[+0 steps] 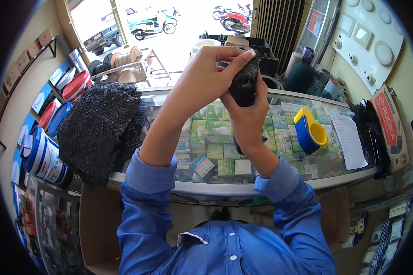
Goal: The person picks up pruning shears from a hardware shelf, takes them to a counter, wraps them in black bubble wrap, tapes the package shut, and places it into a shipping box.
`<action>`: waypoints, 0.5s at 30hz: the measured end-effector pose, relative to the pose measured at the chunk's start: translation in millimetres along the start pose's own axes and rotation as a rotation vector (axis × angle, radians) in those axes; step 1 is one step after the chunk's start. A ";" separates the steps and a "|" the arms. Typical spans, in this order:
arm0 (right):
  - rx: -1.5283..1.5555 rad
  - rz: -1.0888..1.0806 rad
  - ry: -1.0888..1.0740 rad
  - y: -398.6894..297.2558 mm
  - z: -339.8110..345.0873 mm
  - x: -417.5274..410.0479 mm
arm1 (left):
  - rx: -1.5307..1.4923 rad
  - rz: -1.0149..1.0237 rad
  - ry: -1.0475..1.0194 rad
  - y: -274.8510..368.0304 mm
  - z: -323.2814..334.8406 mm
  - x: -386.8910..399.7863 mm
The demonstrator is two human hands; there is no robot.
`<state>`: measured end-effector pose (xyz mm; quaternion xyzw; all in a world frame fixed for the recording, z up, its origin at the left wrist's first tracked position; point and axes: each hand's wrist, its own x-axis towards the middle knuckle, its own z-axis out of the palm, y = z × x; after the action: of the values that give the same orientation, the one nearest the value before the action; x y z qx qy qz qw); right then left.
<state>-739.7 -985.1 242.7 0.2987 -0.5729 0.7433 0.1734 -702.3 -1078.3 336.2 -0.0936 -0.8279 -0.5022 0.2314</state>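
Observation:
Over the glass counter [210,188], both my hands hold up a bundle wrapped in glossy black plastic [245,84]. My left hand [216,70] pinches its upper end between thumb and fingertips. From below, my right hand [249,120] wraps its thumb and fingers around the lower part. The wrapping conceals what is inside. Behind my right wrist, a dark object on the glass is mostly hidden. A blue and yellow tape dispenser [309,132] stands to the right of my right hand. Left of my forearms lies a pile of black bubble wrap [96,134].
Boxed light bulbs [220,130] fill the case under the glass. A sheet of paper with handwriting [349,141] lies on the right, near black plastic strips [370,137] and a Rucika carton [389,127]. Paint buckets [43,154] stand left; a cardboard box [98,227] sits below.

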 end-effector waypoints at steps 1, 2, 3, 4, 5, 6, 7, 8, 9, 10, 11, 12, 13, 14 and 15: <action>0.023 0.014 0.045 -0.8 3.1 -1.0 | 0.005 0.064 -0.050 0.9 -1.1 2.3; 0.023 0.012 0.045 -2.7 5.9 -2.2 | 0.005 0.066 -0.050 2.4 -3.4 1.4; 0.029 0.009 0.074 -4.5 6.0 -3.0 | -0.056 0.062 -0.108 3.6 -4.4 1.2; 0.035 0.005 0.103 -5.5 5.7 -3.1 | -0.115 0.058 -0.166 4.3 -3.6 1.0; 0.030 0.003 0.107 -3.5 5.4 -2.8 | -0.120 0.061 -0.171 2.5 1.5 0.6; 0.013 -0.009 0.134 0.4 5.5 -2.5 | -0.022 0.176 -0.119 -0.4 8.3 -1.1; -0.005 -0.022 0.162 3.6 4.5 -1.6 | 0.075 0.291 -0.066 -1.7 13.4 -3.1; -0.050 -0.047 0.153 5.4 2.3 0.8 | 0.034 0.188 -0.070 -1.4 16.0 -5.3; -0.042 -0.046 0.149 1.5 1.7 -0.6 | 0.042 0.185 -0.066 -0.7 13.1 -9.3; -0.091 -0.056 0.061 -3.7 -5.1 -1.4 | 0.060 0.200 -0.050 -2.4 11.6 -11.1; -0.140 -0.067 -0.028 -7.9 -13.0 -0.4 | 0.077 0.215 -0.034 -4.4 9.5 -12.5; -0.141 -0.066 -0.027 -9.2 -24.8 4.5 | 0.076 0.215 -0.036 -5.0 8.1 -12.7; -0.245 -0.103 -0.108 -11.9 -39.6 11.6 | 0.078 0.211 -0.048 -2.6 5.7 -13.2; -0.349 -0.138 -0.191 -14.8 -52.6 19.1 | 0.081 0.207 -0.060 -1.7 3.3 -13.7; -0.360 -0.143 -0.183 -20.4 -66.7 29.6 | 0.072 0.217 -0.066 -3.3 4.1 -9.8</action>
<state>-766.4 -918.0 266.0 0.3691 -0.6871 0.5844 0.2237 -696.2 -1075.6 327.3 -0.1909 -0.8376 -0.4406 0.2603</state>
